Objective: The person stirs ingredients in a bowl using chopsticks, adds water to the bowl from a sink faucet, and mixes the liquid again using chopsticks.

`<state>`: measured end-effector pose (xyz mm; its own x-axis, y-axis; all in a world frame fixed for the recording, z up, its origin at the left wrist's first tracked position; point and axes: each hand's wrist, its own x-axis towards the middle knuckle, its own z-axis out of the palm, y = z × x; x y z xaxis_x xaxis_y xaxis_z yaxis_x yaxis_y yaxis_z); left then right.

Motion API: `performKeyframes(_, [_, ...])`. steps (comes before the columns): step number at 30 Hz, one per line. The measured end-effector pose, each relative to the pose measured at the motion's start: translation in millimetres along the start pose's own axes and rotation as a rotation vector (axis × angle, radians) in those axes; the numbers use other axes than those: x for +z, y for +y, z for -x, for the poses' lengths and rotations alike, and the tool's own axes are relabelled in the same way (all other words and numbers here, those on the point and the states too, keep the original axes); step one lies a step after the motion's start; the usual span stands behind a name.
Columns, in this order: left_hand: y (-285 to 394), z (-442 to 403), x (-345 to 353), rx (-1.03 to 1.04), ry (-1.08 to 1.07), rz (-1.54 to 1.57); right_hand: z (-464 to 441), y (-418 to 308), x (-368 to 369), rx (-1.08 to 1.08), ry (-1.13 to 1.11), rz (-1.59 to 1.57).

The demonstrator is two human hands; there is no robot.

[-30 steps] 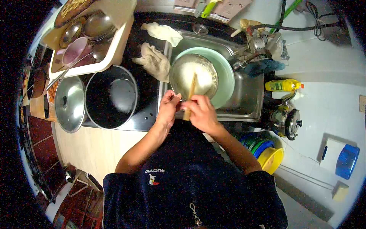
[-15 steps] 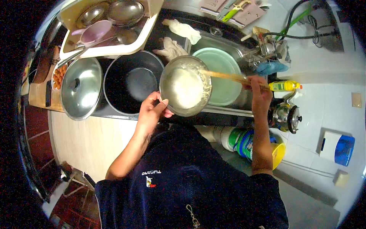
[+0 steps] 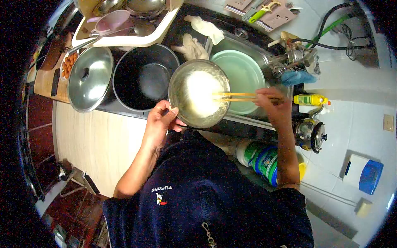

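Note:
My left hand (image 3: pixel 160 120) grips the lower left rim of a round metal bowl (image 3: pixel 180 99), thumb over the edge, holding it up in front of my chest. Inside lies a pale, whitish mixture (image 3: pixel 201 93), partly washed out by glare, with smears on the bowl's wall. My right hand (image 3: pixel 273 105), slightly blurred, is closed around a pair of wooden chopsticks (image 3: pixel 240 97). Their tips reach over the bowl's right rim into the mixture. Just behind the bowl are a black pot (image 3: pixel 144 78) and a light green basin (image 3: pixel 248 78).
A glass lid (image 3: pixel 89 93) lies left of the pot, beside a dish of small brown items (image 3: pixel 68 65). A cream rack (image 3: pixel 136 40) holds bowls at the back. The green basin sits in a sink (image 3: pixel 271 62). A yellow bottle (image 3: pixel 310 100) and kettle (image 3: pixel 308 134) stand at right.
The chopsticks have swung from slanting to nearly level, and their two sticks now show apart. My right hand has moved a little left and down. The bowl stays in my left hand.

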<state>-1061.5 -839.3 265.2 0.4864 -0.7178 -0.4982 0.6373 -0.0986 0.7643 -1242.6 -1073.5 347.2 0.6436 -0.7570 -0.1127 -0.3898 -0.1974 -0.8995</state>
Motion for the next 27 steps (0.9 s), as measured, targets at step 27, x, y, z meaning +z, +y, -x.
performKeyframes(27, [-15.2,141.2,-156.3,0.297,0.224,0.386,44.7,-122.8,201.4,-0.757,-0.426,0.094])
